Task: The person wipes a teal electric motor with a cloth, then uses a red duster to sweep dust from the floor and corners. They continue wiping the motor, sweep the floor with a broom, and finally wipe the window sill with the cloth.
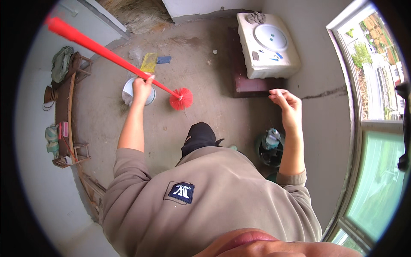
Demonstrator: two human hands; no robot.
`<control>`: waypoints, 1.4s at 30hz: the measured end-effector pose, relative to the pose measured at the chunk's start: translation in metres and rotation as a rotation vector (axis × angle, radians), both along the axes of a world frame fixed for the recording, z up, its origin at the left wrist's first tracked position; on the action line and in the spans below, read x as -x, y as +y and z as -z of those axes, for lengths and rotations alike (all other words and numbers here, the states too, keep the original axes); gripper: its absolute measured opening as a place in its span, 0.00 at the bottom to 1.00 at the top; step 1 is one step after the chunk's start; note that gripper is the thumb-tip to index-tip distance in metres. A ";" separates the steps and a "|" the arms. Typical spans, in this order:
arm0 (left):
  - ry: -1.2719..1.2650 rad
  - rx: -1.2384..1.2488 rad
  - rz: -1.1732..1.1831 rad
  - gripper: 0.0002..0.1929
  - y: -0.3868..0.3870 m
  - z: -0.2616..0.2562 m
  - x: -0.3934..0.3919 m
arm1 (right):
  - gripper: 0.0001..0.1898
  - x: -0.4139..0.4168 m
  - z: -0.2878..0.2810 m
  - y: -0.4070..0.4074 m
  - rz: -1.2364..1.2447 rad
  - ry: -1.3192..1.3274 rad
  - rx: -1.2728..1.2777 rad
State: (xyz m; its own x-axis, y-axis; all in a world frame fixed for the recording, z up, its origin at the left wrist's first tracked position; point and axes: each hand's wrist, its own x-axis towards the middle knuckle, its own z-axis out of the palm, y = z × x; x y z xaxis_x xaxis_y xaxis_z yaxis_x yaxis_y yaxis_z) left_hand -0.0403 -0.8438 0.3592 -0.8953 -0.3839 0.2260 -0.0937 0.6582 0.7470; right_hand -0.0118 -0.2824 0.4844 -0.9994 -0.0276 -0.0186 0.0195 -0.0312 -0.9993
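Observation:
My left hand [142, 89] is closed around the red handle of a long-handled round brush [109, 57]. The handle slants from the upper left down to a head of red bristles [181, 99], low over the floor; I cannot tell if it touches. Behind that hand stands a pale bucket [151, 96], partly hidden by the wrist. My right hand [289, 106] is raised near the wall at the right, its thumb pressed against curled fingers. Nothing can be made out between them. Beyond it is the dark red table [253, 86] with a white foam box [263, 69] on top.
A round white lid [270, 37] and a crumpled grey cloth [256, 18] lie on the box. A dark round container [271, 151] holds things below my right arm. Yellow netting [148, 62] and a blue piece [163, 60] lie on the floor. A window [356, 96] borders the right.

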 end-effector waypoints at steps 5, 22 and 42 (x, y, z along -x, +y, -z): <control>0.042 -0.051 -0.116 0.10 -0.096 -0.016 0.133 | 0.23 0.139 0.176 -0.006 0.004 0.004 -0.717; -0.087 0.229 -0.025 0.19 -0.222 -0.036 0.687 | 0.14 0.247 0.431 -0.025 -0.701 -0.790 -1.104; 0.176 -1.233 -0.727 0.11 -0.555 0.077 0.755 | 0.48 0.907 0.225 -0.500 -0.548 -0.342 -0.395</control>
